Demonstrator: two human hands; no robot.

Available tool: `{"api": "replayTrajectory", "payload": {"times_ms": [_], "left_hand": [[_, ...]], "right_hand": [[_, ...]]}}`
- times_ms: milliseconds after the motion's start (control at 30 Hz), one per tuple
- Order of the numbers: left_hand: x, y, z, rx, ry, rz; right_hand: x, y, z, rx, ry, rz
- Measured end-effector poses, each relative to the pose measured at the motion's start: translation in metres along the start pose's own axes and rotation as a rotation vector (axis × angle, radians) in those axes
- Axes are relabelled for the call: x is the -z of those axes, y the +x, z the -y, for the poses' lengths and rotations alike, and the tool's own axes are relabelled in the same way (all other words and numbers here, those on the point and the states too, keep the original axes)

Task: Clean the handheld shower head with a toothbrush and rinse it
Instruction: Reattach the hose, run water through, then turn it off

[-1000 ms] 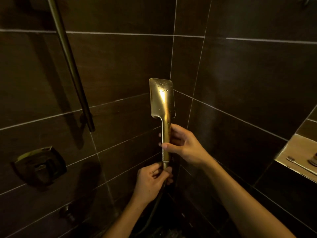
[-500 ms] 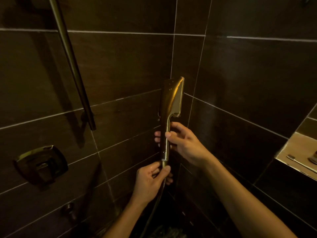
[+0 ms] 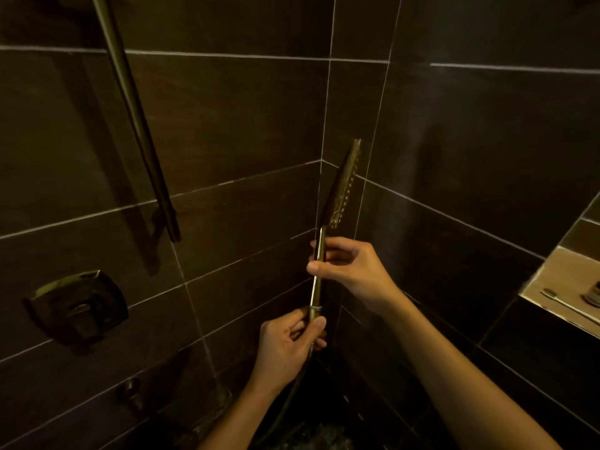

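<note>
A brass handheld shower head [image 3: 341,186] stands upright in the dark tiled corner, turned edge-on so its nozzle rows face right. My right hand [image 3: 349,267] pinches the middle of its slim handle. My left hand [image 3: 287,344] grips the handle's bottom end, where the hose [image 3: 285,404] joins and drops to the floor. A toothbrush [image 3: 566,303] lies on the lit niche shelf at the right edge, away from both hands.
A brass slide bar [image 3: 136,118] runs down the left wall. Below it sit a square valve handle [image 3: 76,306] and a small knob [image 3: 131,388]. The wall niche [image 3: 552,280] also holds a round object at its right edge.
The shower head has been twisted about its handle: its flat back faced me a second ago, and now I see it edge-on with the nozzles to the right. Both hands kept their grips.
</note>
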State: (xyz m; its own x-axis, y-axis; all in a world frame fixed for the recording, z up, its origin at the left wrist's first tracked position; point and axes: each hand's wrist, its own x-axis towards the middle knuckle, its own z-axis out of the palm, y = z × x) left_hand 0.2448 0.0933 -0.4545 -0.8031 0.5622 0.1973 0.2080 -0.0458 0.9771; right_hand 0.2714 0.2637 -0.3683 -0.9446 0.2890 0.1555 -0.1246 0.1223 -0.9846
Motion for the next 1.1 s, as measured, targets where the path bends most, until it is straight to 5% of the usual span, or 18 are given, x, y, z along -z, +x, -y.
{"api": "replayTrajectory", "payload": {"times_ms": [167,367,600,833,1100], "left_hand": [[0.001,0.0,-0.003,0.0,-0.041,0.015],[-0.001,-0.001,0.0,-0.001,-0.009,-0.004],[-0.003,-0.001,-0.001,0.07,-0.055,-0.041],[-0.007,-0.001,-0.005,0.092,0.003,-0.101],[-0.005,-0.007,-0.006,0.033,0.01,-0.07]], "right_hand": [[0.009,0.0,0.003,-0.078,0.197,0.169],[0.002,0.001,-0.001,0.046,-0.052,-0.039],[0.005,-0.002,0.012,0.02,0.019,0.23],[-0.014,-0.001,0.007,0.18,-0.409,-0.025],[-0.003,-0.007,0.015,-0.018,0.046,0.211]]}}
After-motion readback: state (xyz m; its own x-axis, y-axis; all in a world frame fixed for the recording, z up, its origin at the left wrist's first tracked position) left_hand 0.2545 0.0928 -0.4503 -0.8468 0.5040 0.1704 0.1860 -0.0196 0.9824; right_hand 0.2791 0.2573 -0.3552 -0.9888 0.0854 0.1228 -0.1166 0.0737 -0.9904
